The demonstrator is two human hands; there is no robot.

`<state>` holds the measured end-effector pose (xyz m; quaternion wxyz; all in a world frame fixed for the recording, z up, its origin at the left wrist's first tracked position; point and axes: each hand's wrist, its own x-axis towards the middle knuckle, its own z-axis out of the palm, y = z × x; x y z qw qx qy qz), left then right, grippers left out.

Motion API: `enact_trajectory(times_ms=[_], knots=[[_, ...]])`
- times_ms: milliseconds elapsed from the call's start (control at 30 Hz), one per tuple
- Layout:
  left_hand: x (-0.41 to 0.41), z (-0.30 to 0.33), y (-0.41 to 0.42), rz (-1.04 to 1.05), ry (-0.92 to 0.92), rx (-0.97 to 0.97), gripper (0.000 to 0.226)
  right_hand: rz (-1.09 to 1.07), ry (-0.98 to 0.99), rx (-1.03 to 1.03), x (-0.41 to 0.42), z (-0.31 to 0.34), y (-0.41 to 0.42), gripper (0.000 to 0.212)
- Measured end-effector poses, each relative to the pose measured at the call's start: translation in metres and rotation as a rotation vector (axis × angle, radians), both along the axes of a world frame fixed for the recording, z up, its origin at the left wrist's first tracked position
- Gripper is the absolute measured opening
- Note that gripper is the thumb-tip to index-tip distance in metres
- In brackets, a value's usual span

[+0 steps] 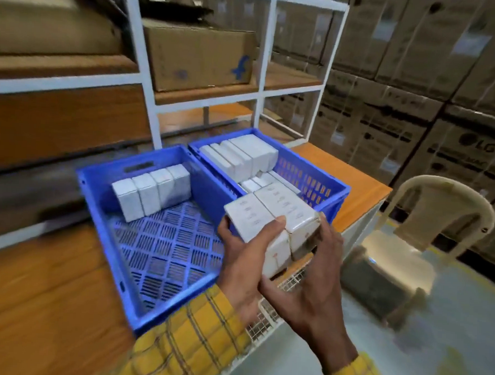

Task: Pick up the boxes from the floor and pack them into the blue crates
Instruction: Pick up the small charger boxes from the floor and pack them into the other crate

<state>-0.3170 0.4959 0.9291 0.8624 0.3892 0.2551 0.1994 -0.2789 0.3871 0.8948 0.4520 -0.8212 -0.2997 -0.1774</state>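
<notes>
Two blue crates stand side by side on a wooden table. The near crate (98, 198) holds a short row of white boxes (151, 191) upright at its back wall; most of its slatted floor is bare. The far crate (337, 188) is packed with several white boxes (239, 155). Above the gap between the crates I hold a bundle of white boxes (270, 216). My left hand (243, 261) grips the bundle from the left with the thumb on top. My right hand (313, 278) grips it from the right and below.
A white metal rack (143, 78) with a cardboard carton (201, 55) rises behind the crates. Stacked brown cartons (415, 81) fill the right wall. A beige plastic chair (438, 218) stands on the floor at right. The table's edge (361, 209) runs just right of the far crate.
</notes>
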Motion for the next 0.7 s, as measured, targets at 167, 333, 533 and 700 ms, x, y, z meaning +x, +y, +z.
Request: enact_trajectory(times_ms=[167, 333, 533, 700], knots=[[0.008, 0.0, 0.106, 0.015, 0.12, 0.019, 0.073, 0.074, 0.011, 0.023, 0.016, 0.01, 0.107, 0.104], [0.019, -0.017, 0.198, -0.314, 0.426, 0.184, 0.043, 0.08, 0.15, -0.282, 0.071, -0.018, 0.205, 0.086], [0.05, -0.078, 0.276, -0.192, 0.658, 0.32, 0.026, 0.143, 0.326, -0.411, 0.112, -0.052, 0.288, 0.092], [0.079, -0.133, 0.326, -0.049, 0.762, 0.318, 0.029, 0.169, 0.363, -0.52, 0.117, -0.079, 0.334, 0.098]])
